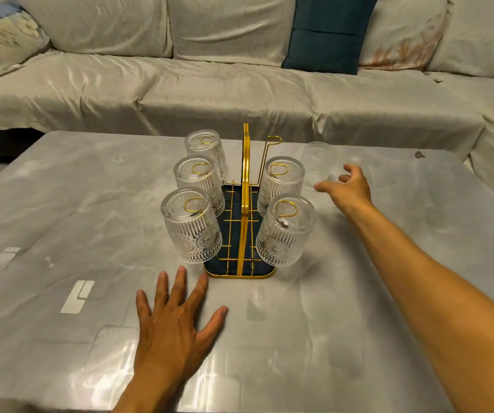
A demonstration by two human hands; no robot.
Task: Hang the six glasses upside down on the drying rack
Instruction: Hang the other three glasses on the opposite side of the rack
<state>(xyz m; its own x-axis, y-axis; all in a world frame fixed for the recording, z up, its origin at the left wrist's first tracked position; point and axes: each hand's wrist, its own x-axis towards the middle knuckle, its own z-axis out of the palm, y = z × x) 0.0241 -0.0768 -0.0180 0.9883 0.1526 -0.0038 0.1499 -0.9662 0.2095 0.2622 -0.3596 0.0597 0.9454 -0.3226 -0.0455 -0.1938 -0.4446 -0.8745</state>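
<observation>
**Five glasses hung, sixth upright on surface at right hand**

Right hand (347,186): arm stretched forward over the surface, grip apart, thumb and fingers (322,186) spread and curled toward the sixth glass (317,162). Whether the fingertips touch the glass cannot be told; the glass is blurred and partly behind the hand. It does not look enclosed.

Sixth glass: standing on the surface (61,204), just right of the rack's rear right side, mouth up as far as can be told.

Left hand (174,317): flat, palm down on the surface, fingers splayed, holding nothing. Fingertips lie near the front left corner of the rack base, not touching it.

Drying rack (245,186): gold wire frame with dark blue tray, central upright handle. Left side: three ribbed glasses inverted on pegs, front (190,225), middle (199,181), rear (207,152). Right side: two inverted, front (286,229) and middle (281,181). Rear right peg (269,156) is bare, its gold loop visible at top.

Background: sofa (210,84) with pale cover behind the surface; dark teal cushion (329,34) against its back.
</observation>
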